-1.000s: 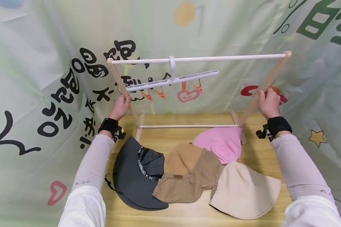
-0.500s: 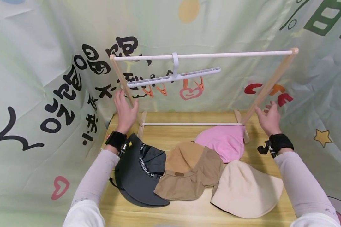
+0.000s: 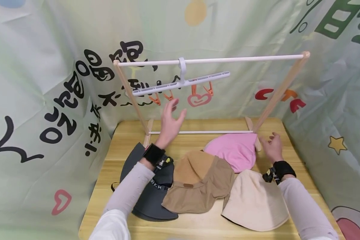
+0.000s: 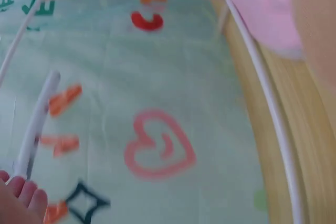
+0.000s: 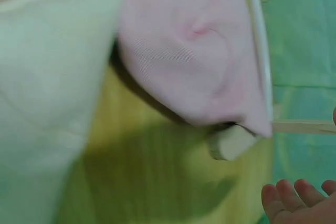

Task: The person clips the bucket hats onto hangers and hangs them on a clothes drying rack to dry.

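Observation:
A light purple hanger (image 3: 182,84) hangs by its hook from the rack's white top rod (image 3: 240,60), with several orange clips (image 3: 209,89) under its bar. Just below the hanger's left half is my left hand (image 3: 171,124), fingers apart and holding nothing. In the left wrist view its fingertips (image 4: 38,201) show near the hanger bar. My right hand (image 3: 272,146), loosely bent and holding nothing, hovers right of the pink hat (image 3: 232,151), near the rack's right foot. Nearer lie a beige bucket hat (image 3: 255,200), a brown hat (image 3: 198,186) and a dark grey hat (image 3: 151,203), partly behind my left forearm.
The wooden rack's left post (image 3: 130,93) and right post (image 3: 280,93) stand at the back of the wooden table (image 3: 100,213). A low white rod (image 3: 195,132) joins them near the tabletop. Printed cloth (image 3: 48,66) encloses the back and sides.
Both hands have let go of the rack's posts. My left hand has moved right to below the hanger, and my right hand has come down toward the pink hat. The rack and hats look unmoved.

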{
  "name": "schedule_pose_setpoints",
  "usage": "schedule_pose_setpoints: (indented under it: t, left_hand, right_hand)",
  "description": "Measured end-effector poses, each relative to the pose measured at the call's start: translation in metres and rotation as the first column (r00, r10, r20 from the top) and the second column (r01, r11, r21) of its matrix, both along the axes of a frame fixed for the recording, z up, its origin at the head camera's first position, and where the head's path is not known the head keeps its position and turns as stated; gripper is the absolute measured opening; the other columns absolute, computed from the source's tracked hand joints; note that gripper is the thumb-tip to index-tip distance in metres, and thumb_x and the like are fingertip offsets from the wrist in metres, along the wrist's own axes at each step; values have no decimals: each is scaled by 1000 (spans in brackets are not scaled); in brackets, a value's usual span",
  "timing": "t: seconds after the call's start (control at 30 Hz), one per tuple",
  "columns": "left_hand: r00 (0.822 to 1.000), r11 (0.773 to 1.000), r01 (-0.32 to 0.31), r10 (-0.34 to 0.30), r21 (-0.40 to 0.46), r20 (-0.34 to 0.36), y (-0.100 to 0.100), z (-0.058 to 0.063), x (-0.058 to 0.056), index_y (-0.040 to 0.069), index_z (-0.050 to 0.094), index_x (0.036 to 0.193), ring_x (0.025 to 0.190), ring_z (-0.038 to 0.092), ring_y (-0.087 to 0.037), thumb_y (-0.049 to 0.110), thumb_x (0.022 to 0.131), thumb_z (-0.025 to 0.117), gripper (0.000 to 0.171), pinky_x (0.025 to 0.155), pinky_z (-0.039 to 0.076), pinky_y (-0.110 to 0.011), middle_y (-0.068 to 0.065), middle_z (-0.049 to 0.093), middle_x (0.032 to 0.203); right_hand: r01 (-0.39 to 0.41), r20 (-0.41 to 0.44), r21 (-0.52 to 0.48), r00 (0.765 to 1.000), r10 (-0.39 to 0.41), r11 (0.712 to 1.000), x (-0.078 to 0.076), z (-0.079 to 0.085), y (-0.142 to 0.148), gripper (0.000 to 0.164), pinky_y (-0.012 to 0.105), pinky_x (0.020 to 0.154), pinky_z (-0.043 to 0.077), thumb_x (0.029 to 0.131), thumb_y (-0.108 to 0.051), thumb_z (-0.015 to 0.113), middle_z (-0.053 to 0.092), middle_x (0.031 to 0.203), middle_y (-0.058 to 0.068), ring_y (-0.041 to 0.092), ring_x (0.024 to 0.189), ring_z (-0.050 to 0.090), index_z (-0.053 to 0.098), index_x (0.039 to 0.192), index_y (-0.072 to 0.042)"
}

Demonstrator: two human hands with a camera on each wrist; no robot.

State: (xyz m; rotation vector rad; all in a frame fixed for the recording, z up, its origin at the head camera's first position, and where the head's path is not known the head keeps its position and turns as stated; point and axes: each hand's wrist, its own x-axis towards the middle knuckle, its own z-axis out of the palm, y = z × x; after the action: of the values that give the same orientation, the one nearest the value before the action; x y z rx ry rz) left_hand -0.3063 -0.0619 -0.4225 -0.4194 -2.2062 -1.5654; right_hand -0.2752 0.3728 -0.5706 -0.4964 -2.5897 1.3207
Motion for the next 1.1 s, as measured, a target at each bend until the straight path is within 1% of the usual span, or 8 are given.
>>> schedule_pose_setpoints:
  t: [0.1,0.2,0.43,0.53,0.63,0.8,0.97,1.1]
  left_hand:
    - [988,988,130,-136,88,67,27,3,-12,11,39,142,127,46,-11,35,93,61,58,109,37,-32,-7,47,141]
    - [945,956,242,-271,168,181,48,6,-28,13,35,146,132,42,-11,43,94,56,63,110,35,-30,-5,43,146]
    - [780,902,369,-432,224,454,77,7,-70,14,19,153,139,32,-17,54,98,36,70,112,31,-31,-2,23,157]
    - [696,837,354,-534,417,480,86,6,-82,19,5,154,141,30,-23,53,99,33,71,114,30,-35,-6,20,158]
    - [653,763,329,-610,557,449,92,7,-90,26,-3,154,142,28,-25,51,100,31,68,113,30,-36,-12,21,157]
    - [644,697,295,-651,654,403,96,7,-96,29,5,154,139,33,-27,46,101,32,62,111,34,-35,-15,22,156]
    - [664,621,265,-672,738,327,98,12,-103,15,32,148,133,43,-28,39,101,38,53,110,35,-37,-19,36,149]
    - [666,574,269,-691,773,282,100,16,-108,11,40,143,132,45,-27,37,101,40,50,111,34,-40,-12,42,147]
  right_hand:
    - [-5,34,-25,999,6,1000,3,-12,-4,78,56,99,39,94,-37,56,39,135,36,47,121,45,18,146,7]
    - [-11,68,-32,998,13,999,4,-22,-9,81,55,99,39,93,-40,56,41,131,35,47,118,45,18,145,8]
    - [-52,100,93,994,42,994,5,-41,-14,79,56,93,41,92,-38,59,49,118,38,48,108,49,27,139,16]
    - [-55,126,139,991,38,989,6,-43,-13,78,58,96,38,91,-40,59,47,120,38,51,111,46,30,136,17]
    - [-45,161,148,987,21,988,8,-42,-12,79,58,98,37,90,-43,60,46,123,38,51,114,44,33,134,17]
    - [14,246,113,969,-41,993,13,-37,-16,87,58,93,38,85,-51,63,39,126,38,51,112,41,34,133,15]
    - [80,328,35,941,-87,996,14,-32,-23,103,59,90,40,79,-61,66,33,128,38,50,110,39,20,136,12]
    - [114,349,6,931,-108,993,11,-34,-27,111,57,99,38,78,-62,66,38,130,39,50,117,41,9,141,9]
